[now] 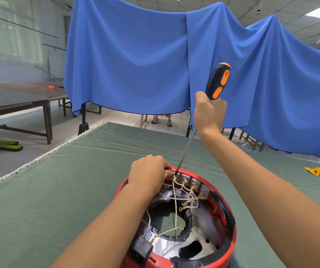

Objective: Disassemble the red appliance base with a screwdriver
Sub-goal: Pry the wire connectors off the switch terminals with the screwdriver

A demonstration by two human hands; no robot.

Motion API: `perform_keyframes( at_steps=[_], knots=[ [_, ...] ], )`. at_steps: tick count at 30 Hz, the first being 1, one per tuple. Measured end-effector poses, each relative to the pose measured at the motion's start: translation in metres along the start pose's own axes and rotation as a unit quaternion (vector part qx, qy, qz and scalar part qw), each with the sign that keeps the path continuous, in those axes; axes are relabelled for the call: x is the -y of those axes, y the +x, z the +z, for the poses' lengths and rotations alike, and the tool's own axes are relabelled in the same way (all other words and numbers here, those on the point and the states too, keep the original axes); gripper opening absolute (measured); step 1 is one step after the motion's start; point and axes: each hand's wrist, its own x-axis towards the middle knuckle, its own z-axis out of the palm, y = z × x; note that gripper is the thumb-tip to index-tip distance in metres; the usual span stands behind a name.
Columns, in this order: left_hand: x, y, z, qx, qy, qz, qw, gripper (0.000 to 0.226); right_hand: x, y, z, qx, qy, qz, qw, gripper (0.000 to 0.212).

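Observation:
The red appliance base (230, 227) lies open side up on the green table cloth, near the front edge. Inside it I see white wires (176, 200) with brass terminals, a silver lining and black parts. My left hand (149, 173) grips the base's far rim. My right hand (209, 113) is raised above it, closed around the black and orange handle of a long screwdriver (218, 82). The steel shaft slants down and its tip rests at a terminal on the far inner wall, right beside my left fingers.
The green cloth covers the table (78, 190), whose left edge runs diagonally. A yellow and orange object (312, 170) lies at the right. Blue sheets (136, 60) hang behind. Wooden tables (20, 97) stand at left. Someone's shoes (161, 120) show under the sheet.

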Motion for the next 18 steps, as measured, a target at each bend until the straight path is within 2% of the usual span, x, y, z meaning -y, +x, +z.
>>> perform_keyframes(
  at_steps=[11, 18],
  knots=[
    [0.002, 0.001, 0.004, -0.01, -0.001, 0.013, 1.0, 0.02, -0.03, 0.028, 0.002, -0.058, -0.06, 0.163, 0.983, 0.025],
    [0.003, -0.001, 0.009, -0.031, -0.007, 0.023, 0.999, 0.02, -0.025, 0.023, -0.015, -0.067, 0.032, 0.161, 0.984, 0.027]
  ],
)
